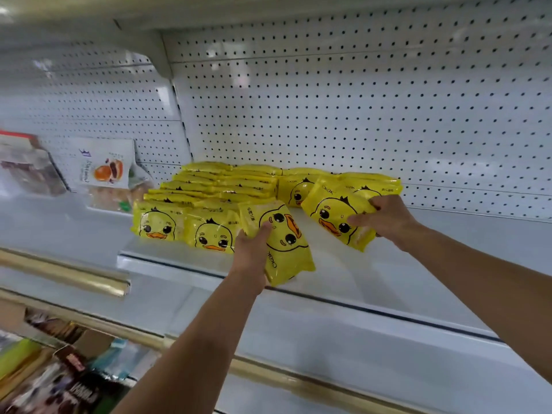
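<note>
My left hand (252, 249) grips a yellow plastic snack packet printed with a duck face (288, 243). It is turned sideways, and its lower end reaches the front edge of the white metal shelf (388, 282). My right hand (385, 218) holds a second yellow duck-face packet (331, 218), tilted, nearer the shelf's back. Rows of matching yellow packets (191, 201) stand just beside, towards the shelf's left end.

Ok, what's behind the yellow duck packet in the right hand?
More yellow duck packets stand directly behind the held packet, with the white pegboard wall behind them. The held packet and the right hand cover their lower parts, so their count is unclear.
</note>
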Motion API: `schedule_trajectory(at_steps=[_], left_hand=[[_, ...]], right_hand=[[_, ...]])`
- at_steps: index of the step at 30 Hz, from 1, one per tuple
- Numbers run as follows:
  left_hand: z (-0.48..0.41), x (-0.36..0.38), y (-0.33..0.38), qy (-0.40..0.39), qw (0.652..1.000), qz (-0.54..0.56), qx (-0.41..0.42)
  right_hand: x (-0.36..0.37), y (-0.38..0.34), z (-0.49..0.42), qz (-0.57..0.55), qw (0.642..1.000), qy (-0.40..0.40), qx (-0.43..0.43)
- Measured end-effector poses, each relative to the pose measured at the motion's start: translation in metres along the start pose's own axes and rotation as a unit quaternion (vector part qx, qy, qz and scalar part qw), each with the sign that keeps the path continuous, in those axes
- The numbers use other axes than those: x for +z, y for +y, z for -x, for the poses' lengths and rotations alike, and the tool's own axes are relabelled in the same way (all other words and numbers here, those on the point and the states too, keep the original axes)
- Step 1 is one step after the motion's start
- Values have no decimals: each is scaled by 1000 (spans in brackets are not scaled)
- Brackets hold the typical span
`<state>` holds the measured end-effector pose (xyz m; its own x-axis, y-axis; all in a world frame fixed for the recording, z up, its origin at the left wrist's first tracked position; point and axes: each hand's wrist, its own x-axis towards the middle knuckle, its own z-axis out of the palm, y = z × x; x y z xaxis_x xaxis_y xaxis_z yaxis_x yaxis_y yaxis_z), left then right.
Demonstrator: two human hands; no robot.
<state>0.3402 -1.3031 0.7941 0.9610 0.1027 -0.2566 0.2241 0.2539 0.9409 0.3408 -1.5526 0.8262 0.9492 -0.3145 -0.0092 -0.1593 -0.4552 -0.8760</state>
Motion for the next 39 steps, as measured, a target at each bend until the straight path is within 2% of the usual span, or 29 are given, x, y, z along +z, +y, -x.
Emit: schedule_trajectory(at_steps=[8, 18, 28, 30, 32, 34, 35, 37, 39], left_hand=[[-49, 8, 25, 40, 999, 27, 23], [-65, 9, 31, 15, 999, 42, 21], [-54, 25, 20, -32, 999, 38, 12], [-54, 26, 19, -41, 999, 27, 8], [-53, 26, 19, -58, 998, 0, -4], [-52, 26, 19, -90, 995, -42, -26], [-53, 26, 18, -117, 990, -72, -41], [-51, 29, 17, -177, 973, -134, -60], [-50, 36, 15, -215, 954, -200, -55]], right_hand=[[39, -6, -94, 158, 984, -22, -83], [82, -8, -144, 258, 959, -16, -117], [85, -7, -144, 403, 884, 72, -226], [83, -5, -142, 395, 879, 85, -252], [78, -8, -133, 258, 920, 88, -280], [71, -20, -117, 35, 972, 7, -232], [66, -27, -108, -43, 980, -64, -182], [51, -34, -94, -74, 972, -206, -80], [35, -27, -85, -28, 947, -320, -33]])
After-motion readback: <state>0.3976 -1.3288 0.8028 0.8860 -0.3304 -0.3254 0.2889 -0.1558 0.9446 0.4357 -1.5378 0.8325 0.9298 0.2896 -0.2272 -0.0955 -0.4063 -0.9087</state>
